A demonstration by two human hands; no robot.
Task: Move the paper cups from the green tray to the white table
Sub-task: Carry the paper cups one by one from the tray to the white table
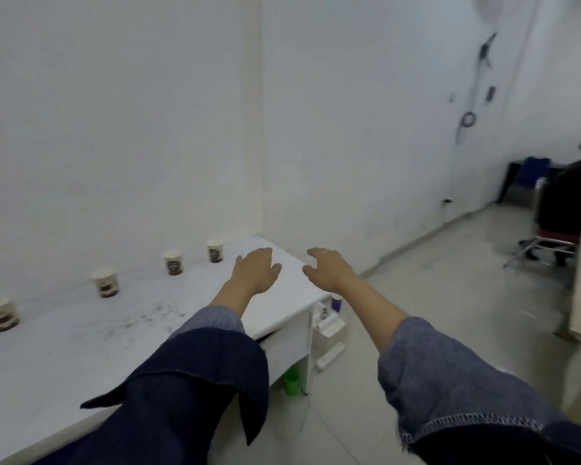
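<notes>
Both your left hand [257,268] and right hand [329,268] hang loose and hold nothing, four paper cups [174,262] already line the white table [81,347], so turn toward the unseen green tray for more.

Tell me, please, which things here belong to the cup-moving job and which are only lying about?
Job: four paper cups, white table, left hand, right hand.
Lying about: green bin, white items on floor, seated person.
</notes>
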